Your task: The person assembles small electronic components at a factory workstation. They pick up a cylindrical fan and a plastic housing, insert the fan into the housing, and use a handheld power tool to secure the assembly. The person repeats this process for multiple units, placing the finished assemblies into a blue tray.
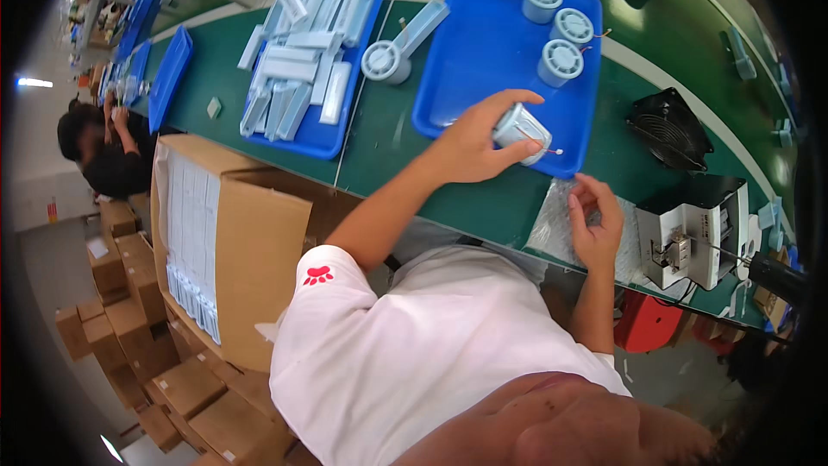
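My left hand [476, 145] grips a light-blue round fan unit [523, 131] from its side, with thumb and fingers around it. The unit is tilted over the near right part of a blue tray [470, 52], and a thin wire with a small white plug hangs from it. Three similar fan units, one of them a round fan [561, 63] with a slotted top, stand at the tray's far right. My right hand [599, 229] is above a bubble-wrap sheet [556, 223], near the tray's corner. Its fingers are loosely bent and apart, with nothing visible in them.
Left on the green table, another blue tray [323, 148] holds piled light-blue long parts [289, 69]. Between the trays lies a fan with a handle [386, 62]. To the right are a black fan [671, 128] and a white-and-black machine [697, 229]. Cardboard boxes [246, 259] stand lower left.
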`<act>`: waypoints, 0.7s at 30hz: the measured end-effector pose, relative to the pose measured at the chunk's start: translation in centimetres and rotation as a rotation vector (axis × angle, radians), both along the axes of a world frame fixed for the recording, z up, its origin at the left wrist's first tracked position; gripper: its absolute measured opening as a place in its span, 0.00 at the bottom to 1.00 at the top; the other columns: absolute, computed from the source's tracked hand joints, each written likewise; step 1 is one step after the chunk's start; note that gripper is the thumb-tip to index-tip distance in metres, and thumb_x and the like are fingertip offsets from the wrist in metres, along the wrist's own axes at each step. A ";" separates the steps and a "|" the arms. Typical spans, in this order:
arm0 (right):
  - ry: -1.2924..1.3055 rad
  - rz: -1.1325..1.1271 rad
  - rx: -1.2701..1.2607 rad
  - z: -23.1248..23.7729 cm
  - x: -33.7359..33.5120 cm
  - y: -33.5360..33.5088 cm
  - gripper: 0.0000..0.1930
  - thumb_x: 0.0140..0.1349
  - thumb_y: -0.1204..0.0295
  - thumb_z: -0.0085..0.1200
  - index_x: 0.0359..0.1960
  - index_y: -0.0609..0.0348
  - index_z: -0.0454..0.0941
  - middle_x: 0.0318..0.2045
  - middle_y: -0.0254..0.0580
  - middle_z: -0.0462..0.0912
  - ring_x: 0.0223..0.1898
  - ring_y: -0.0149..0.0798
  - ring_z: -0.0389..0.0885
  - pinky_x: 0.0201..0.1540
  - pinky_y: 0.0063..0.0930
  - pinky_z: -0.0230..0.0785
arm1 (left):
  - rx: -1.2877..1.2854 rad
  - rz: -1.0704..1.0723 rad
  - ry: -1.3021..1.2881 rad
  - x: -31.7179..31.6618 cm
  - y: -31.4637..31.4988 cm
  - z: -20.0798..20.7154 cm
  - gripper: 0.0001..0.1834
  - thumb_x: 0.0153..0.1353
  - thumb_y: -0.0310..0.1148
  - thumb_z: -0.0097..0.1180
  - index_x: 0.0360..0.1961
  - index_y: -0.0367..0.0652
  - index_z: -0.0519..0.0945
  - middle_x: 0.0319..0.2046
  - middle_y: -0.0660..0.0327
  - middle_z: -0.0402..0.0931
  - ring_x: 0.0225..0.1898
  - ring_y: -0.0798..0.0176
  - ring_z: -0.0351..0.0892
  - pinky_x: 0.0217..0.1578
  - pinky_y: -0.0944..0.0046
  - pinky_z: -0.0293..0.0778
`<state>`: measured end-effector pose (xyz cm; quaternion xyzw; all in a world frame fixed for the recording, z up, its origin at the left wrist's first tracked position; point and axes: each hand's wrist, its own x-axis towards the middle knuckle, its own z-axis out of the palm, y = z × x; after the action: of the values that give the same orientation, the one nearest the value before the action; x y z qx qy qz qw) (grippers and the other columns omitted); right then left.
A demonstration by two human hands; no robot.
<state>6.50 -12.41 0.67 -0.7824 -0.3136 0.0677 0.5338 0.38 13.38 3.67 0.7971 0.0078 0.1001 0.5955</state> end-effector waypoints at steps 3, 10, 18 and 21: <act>-0.021 0.098 0.005 1.9 -0.4 0.8 0.22 0.56 0.84 0.63 0.55 0.61 0.80 0.40 0.41 0.83 0.30 0.30 0.77 0.34 0.22 0.69 | 0.008 0.152 -0.097 -1.6 -1.5 -1.8 0.25 0.63 0.32 0.65 0.61 0.43 0.75 0.44 0.57 0.81 0.46 0.65 0.80 0.48 0.64 0.75; -0.050 0.256 -0.003 4.3 -1.8 6.7 0.30 0.51 0.80 0.69 0.60 0.57 0.77 0.46 0.40 0.80 0.33 0.31 0.77 0.36 0.24 0.69 | -0.022 0.261 -0.226 -3.5 -0.7 -1.4 0.13 0.70 0.32 0.55 0.51 0.38 0.81 0.38 0.59 0.81 0.39 0.67 0.80 0.42 0.64 0.76; 0.155 0.614 -0.065 5.9 -1.8 11.5 0.23 0.56 0.79 0.67 0.56 0.58 0.81 0.36 0.32 0.81 0.33 0.26 0.77 0.37 0.22 0.69 | -0.365 0.254 -0.110 -10.9 1.9 -2.9 0.19 0.77 0.40 0.43 0.55 0.39 0.81 0.40 0.60 0.83 0.41 0.69 0.79 0.45 0.67 0.74; 0.181 0.615 -0.026 6.4 -1.3 16.0 0.17 0.64 0.77 0.61 0.55 0.58 0.81 0.33 0.33 0.81 0.35 0.24 0.76 0.40 0.20 0.70 | -0.687 0.269 -0.056 -14.2 1.9 -4.7 0.22 0.78 0.41 0.40 0.56 0.37 0.80 0.43 0.59 0.83 0.43 0.68 0.80 0.48 0.67 0.74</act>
<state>5.16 3.60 7.08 -0.6485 -0.4856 0.2991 0.5042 -13.77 15.27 -1.07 0.5393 0.1294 0.1909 0.8099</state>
